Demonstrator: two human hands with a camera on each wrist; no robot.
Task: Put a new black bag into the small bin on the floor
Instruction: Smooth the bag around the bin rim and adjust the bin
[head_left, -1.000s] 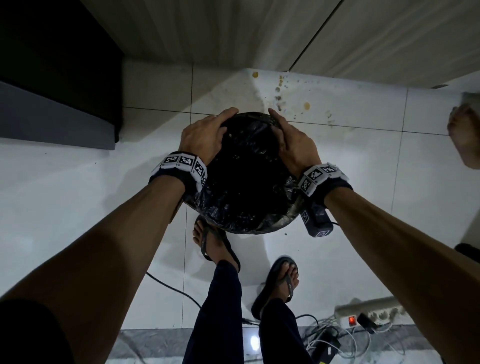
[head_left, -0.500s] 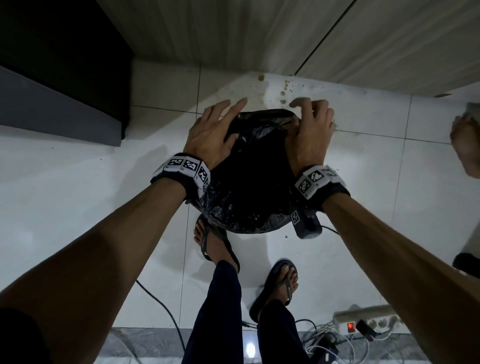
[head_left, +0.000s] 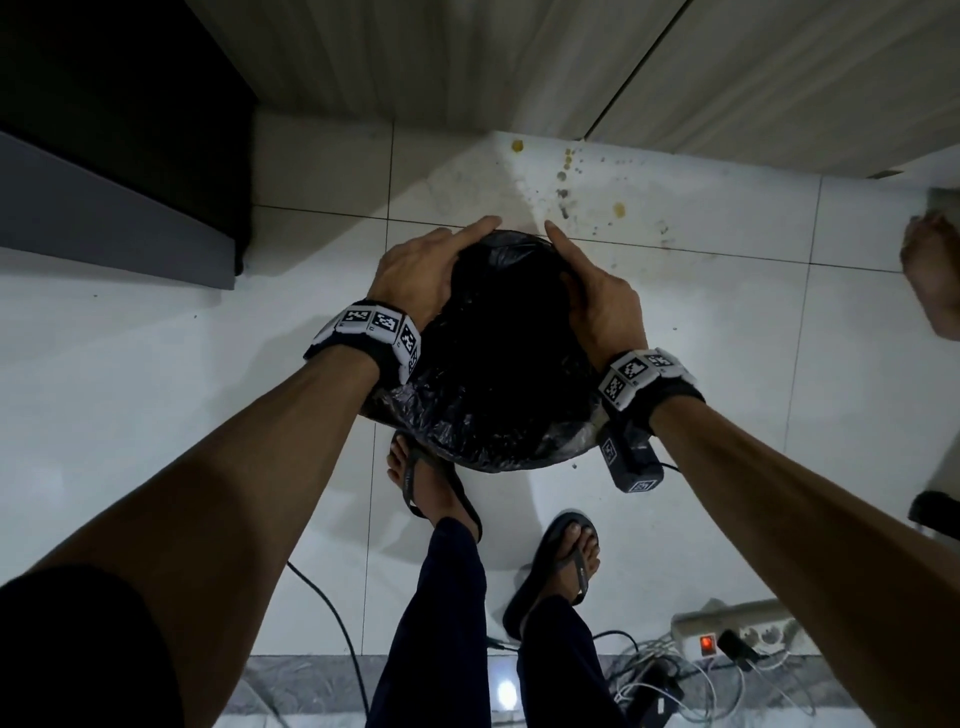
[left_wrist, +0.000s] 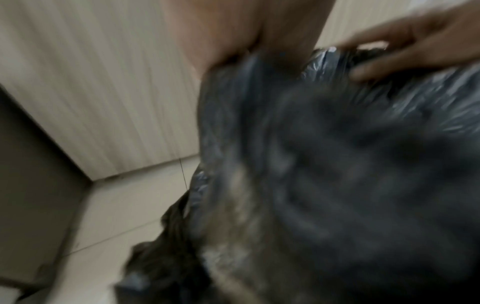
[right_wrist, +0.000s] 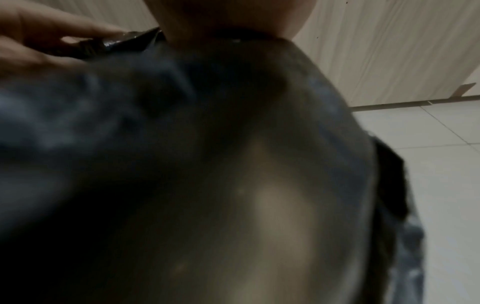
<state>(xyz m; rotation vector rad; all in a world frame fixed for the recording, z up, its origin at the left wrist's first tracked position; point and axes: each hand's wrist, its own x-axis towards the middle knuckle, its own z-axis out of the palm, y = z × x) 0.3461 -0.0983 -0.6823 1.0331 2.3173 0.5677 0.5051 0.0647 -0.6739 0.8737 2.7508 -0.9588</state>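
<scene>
A black bag (head_left: 509, 364) is draped over the small bin on the white tiled floor and hides the bin almost wholly. My left hand (head_left: 426, 265) holds the bag's edge at the far left of the rim, forefinger stretched along it. Opposite it, my right hand (head_left: 592, 291) holds the far right of the rim with its thumb inside the opening. The blurred left wrist view shows the bag (left_wrist: 337, 164) with the right hand (left_wrist: 415, 41) pinching its folded edge. In the right wrist view the left hand (right_wrist: 39, 37) pinches the same edge of the bag (right_wrist: 155, 144).
A dark cabinet (head_left: 104, 156) stands at the left and a wood-panel wall (head_left: 519, 62) behind the bin. Stains (head_left: 566, 176) dot the floor by the wall. My sandalled feet (head_left: 431, 483) are just behind the bin. A power strip (head_left: 737, 629) with cables lies at lower right. Another person's foot (head_left: 935, 280) shows at the right edge.
Half a second ago both hands lay over the far rim with fingers spread. They have since drawn back to the rim's two sides and closed on the bag's edge.
</scene>
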